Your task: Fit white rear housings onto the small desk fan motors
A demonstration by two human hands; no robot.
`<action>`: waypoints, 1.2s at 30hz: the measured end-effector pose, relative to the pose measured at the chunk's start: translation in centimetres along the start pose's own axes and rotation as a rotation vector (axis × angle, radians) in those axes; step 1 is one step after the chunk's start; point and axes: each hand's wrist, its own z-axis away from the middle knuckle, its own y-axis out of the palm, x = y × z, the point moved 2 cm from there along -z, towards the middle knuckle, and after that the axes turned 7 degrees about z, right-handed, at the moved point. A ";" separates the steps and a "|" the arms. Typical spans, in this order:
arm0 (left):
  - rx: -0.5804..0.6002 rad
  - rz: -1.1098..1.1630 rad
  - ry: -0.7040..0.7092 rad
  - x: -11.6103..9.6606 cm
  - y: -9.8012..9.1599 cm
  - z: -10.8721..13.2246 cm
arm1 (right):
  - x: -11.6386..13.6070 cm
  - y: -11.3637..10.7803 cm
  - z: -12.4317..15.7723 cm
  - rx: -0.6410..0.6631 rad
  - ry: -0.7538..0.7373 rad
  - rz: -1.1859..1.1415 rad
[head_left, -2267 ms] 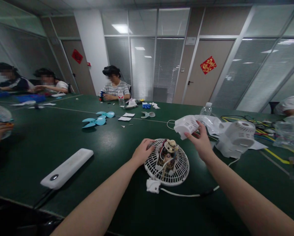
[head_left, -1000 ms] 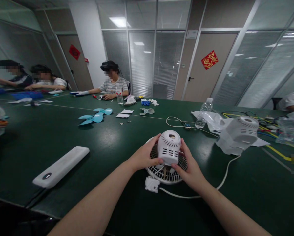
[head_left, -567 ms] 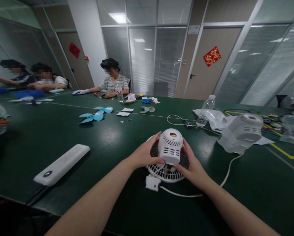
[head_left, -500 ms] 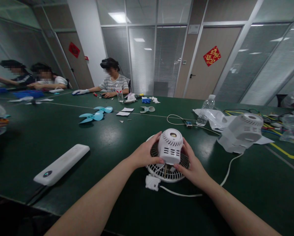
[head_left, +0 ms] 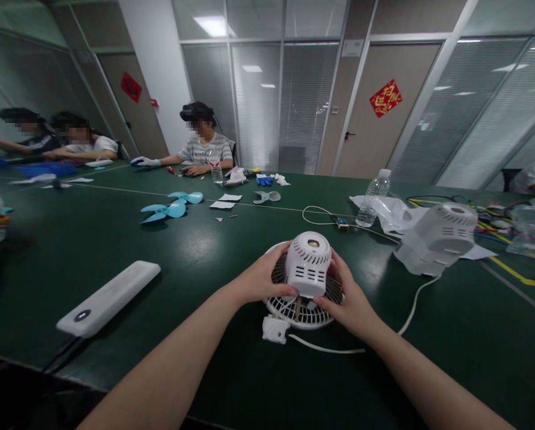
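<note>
In front of me a white vented fan motor housing [head_left: 309, 263] stands over a round white fan grille [head_left: 310, 319] that lies on the table. My left hand [head_left: 270, 278] grips the housing's left side, thumb low at its front edge. From the right, my right hand [head_left: 346, 292] holds its other side, with the thumb near the bottom front corner. Just below the grille sits a small white plastic block [head_left: 275, 329], close to a white cord [head_left: 325, 347] that runs right under my wrist. My fingertips behind the housing are hidden.
A white power bank [head_left: 110, 298] lies at left on the green table [head_left: 196, 251]. Blue fan blades [head_left: 164, 210] and paper pieces lie farther back. At right stand another white fan housing [head_left: 442, 236] and a water bottle [head_left: 374, 197]. Several people sit around the table.
The view has shifted slightly. Both hands keep their hold on the housing, which looks almost unmoved over the grille.
</note>
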 end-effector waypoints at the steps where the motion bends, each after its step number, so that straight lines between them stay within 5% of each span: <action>1: 0.002 -0.004 0.004 0.0 0.0 0.0 | 0.0 0.0 0.0 0.002 -0.002 -0.012; 16: 0.121 0.117 -0.019 0.8 -0.6 0.1 | 0.0 -0.3 -0.2 0.088 0.064 -0.109; 36: 0.059 0.014 -0.038 1.0 -0.2 -0.1 | -0.3 -0.5 -0.4 0.081 0.066 -0.085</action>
